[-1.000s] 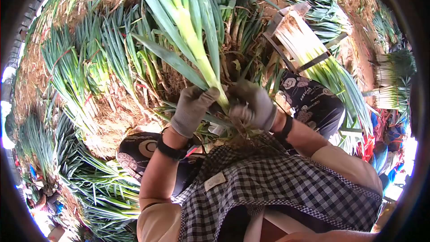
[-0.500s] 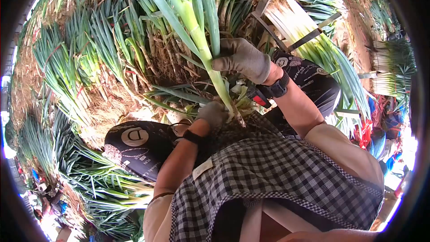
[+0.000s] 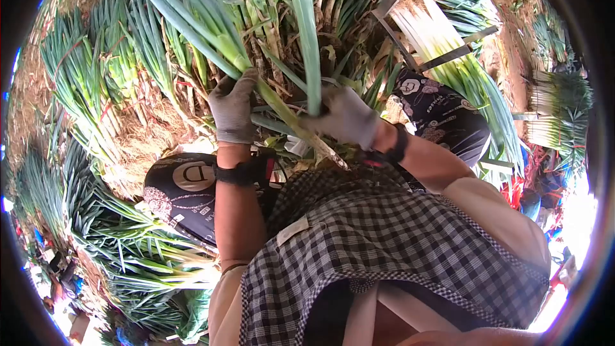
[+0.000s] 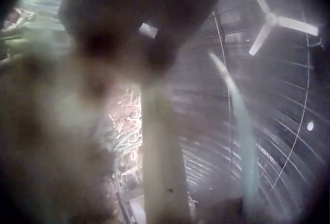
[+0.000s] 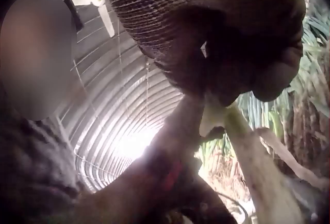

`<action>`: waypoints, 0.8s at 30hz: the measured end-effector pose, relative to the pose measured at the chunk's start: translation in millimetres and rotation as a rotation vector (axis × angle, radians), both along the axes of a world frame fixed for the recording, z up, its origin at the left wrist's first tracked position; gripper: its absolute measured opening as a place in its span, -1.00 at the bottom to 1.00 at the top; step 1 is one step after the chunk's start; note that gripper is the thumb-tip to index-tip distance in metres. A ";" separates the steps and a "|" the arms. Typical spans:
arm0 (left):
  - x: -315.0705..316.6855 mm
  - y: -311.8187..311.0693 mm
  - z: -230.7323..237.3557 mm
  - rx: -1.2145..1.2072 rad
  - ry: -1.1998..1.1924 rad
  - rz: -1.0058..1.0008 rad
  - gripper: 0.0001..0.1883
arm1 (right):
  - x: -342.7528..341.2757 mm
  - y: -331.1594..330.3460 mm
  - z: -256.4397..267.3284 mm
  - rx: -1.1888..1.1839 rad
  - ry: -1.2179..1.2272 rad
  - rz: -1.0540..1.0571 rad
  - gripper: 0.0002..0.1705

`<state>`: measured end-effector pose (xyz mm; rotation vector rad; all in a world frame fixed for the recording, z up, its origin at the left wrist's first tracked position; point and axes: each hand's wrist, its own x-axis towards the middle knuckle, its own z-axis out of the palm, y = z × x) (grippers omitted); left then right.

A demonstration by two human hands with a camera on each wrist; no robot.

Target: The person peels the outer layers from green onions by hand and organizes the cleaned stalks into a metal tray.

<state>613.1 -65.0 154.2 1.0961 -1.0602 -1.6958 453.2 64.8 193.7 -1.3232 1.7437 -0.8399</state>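
Aslant before the person's lap is a large green onion [image 3: 279,104], its green leaves up to the left and its pale root end down to the right. The gloved left hand [image 3: 233,109] grips it below where the leaves fan out. In the head view the gloved right hand [image 3: 349,116] pinches a long outer leaf [image 3: 307,38], which stands apart from the stalk. The right wrist view has the right hand's curled fingers [image 5: 268,79] above the pale stalk [image 5: 263,177]. Blurred and dark, the left glove [image 4: 139,18] covers the stalk's upper part in the left wrist view.
To the right, a metal stand [image 3: 451,56] cradles trimmed green onions [image 3: 429,25], roots uppermost. Untrimmed bunches [image 3: 83,57] line the far side and left, with more leafy onions [image 3: 147,275] at lower left. The person's knees [image 3: 442,112] flank the work.
The left hand has risen from the root end to grip the stalk higher up. The right hand has left the stalk and drawn a leaf aside. The onion now leans further left.
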 end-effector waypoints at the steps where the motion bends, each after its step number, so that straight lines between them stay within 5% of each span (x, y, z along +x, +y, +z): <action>1: 6.4 -4.8 -6.6 0.038 -0.023 0.028 -0.87 | -4.4 12.1 -2.9 0.123 0.045 0.085 -0.66; 3: 14.6 -4.1 -11.6 0.084 -0.008 0.031 -0.83 | -22.1 36.1 -5.0 0.342 0.092 0.127 -0.62; 6: 20.8 1.6 -8.1 0.157 0.089 0.025 -0.81 | -61.0 56.3 -37.1 0.297 0.039 -0.024 -0.54; 7: 22.7 2.3 -4.8 0.162 0.088 0.020 -0.81 | -61.9 48.0 -15.5 0.408 0.296 -0.037 -0.49; 10: 22.4 5.1 8.7 0.121 0.110 -0.086 -0.81 | -54.0 22.2 -1.3 0.229 0.432 -0.140 -0.50; 13: 22.2 6.9 9.2 0.042 0.176 -0.188 -0.78 | -27.1 -17.9 8.6 -0.060 0.129 0.038 -0.46; 18: 26.6 9.9 10.8 -0.010 0.364 -0.264 -0.71 | -10.0 -44.5 19.4 0.308 -0.431 0.237 -0.64; 24: 30.0 8.9 6.4 -0.011 0.457 -0.335 -0.68 | -11.3 -38.5 15.2 0.178 -0.347 0.271 -0.72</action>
